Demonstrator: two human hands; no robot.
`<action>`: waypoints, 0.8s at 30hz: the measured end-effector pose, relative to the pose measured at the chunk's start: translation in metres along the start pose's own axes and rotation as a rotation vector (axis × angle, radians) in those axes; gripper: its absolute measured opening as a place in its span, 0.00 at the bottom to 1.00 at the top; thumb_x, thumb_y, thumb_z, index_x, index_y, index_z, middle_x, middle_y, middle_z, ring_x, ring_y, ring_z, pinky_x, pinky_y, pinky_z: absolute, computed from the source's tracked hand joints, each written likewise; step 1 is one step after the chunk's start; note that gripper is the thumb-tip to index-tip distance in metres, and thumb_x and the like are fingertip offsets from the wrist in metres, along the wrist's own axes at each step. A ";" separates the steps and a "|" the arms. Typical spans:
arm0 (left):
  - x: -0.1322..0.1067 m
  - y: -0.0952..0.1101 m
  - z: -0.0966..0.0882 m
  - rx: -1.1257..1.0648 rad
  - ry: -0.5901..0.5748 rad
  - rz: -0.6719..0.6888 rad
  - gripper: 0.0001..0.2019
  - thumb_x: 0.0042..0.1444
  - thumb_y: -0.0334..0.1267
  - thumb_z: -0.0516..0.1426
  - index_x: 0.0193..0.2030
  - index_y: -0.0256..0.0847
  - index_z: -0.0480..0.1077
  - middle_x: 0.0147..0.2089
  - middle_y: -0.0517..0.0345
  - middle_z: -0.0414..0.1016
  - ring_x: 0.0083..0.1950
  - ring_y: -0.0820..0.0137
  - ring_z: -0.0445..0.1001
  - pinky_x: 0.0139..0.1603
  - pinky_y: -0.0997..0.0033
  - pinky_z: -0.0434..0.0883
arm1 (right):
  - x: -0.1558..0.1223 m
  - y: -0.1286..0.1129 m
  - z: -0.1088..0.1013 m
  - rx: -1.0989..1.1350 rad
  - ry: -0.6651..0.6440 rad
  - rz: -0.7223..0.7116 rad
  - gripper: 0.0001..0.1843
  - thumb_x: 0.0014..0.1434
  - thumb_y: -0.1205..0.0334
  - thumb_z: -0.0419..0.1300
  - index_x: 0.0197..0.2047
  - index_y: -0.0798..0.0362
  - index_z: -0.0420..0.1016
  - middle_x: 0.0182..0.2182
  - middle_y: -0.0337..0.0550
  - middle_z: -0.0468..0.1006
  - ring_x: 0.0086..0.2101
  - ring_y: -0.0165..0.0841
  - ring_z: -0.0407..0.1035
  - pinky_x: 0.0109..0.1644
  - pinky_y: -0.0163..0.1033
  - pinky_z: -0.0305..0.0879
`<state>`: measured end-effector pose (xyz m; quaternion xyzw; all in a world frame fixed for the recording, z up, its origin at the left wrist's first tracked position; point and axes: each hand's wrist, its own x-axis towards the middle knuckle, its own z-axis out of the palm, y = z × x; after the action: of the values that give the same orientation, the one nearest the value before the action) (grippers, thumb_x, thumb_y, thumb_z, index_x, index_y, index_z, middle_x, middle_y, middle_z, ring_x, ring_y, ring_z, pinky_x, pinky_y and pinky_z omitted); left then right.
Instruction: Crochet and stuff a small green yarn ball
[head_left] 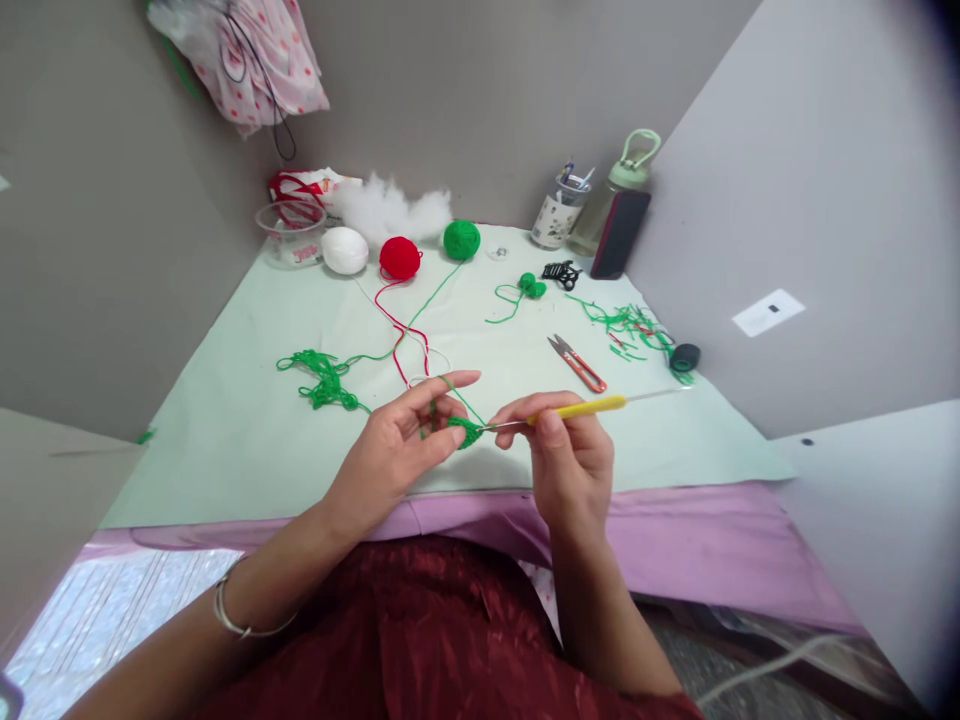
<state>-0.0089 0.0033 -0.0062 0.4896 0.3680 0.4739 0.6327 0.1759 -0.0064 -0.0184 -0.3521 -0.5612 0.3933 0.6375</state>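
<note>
Small green crochet piece (466, 431) sitting near table edge, center. Left hand (397, 445) pinching it, index finger extending rightward, green yarn (420, 305) running far to green ball (461, 239). Right hand (566, 455) pinching yellow crochet hook (577, 409), tip entering piece. Scissors (576, 362) lying farther right.

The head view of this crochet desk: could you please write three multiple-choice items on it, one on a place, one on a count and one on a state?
1. Where do the scissors lie?
A. in the cup
B. on the mat, beyond the right hand
C. on the lap

2. How many yarn balls sit at the back?
A. one
B. two
C. three

3. What does the right hand hold?
A. a yellow-handled hook
B. scissors
C. nothing

Answers: 1 B, they rest on the mat. 2 C, a white ball, a red ball and a green ball. 3 A, fingers pinch the handle.
</note>
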 end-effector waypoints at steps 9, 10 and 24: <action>0.001 0.002 0.007 0.045 0.081 0.023 0.26 0.55 0.34 0.70 0.61 0.45 0.78 0.39 0.60 0.74 0.45 0.70 0.72 0.55 0.69 0.67 | -0.008 -0.001 0.002 -0.456 -0.065 -0.436 0.14 0.70 0.70 0.55 0.53 0.46 0.78 0.39 0.44 0.84 0.39 0.37 0.79 0.42 0.46 0.77; 0.001 0.002 0.009 0.041 0.087 0.027 0.26 0.55 0.34 0.70 0.61 0.44 0.78 0.39 0.60 0.74 0.44 0.70 0.72 0.54 0.69 0.67 | -0.009 0.001 0.002 -0.519 -0.078 -0.477 0.15 0.70 0.71 0.56 0.54 0.46 0.78 0.40 0.45 0.84 0.40 0.37 0.79 0.42 0.45 0.78; 0.004 0.001 0.005 -0.444 -0.015 -0.277 0.24 0.53 0.36 0.71 0.58 0.41 0.80 0.37 0.59 0.75 0.37 0.76 0.68 0.45 0.75 0.68 | -0.007 0.000 0.003 -0.240 0.039 -0.274 0.13 0.70 0.68 0.58 0.48 0.46 0.83 0.35 0.42 0.82 0.33 0.33 0.76 0.36 0.42 0.75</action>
<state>-0.0035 0.0059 -0.0043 0.2873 0.3140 0.4481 0.7862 0.1729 -0.0129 -0.0216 -0.3534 -0.6345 0.2261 0.6492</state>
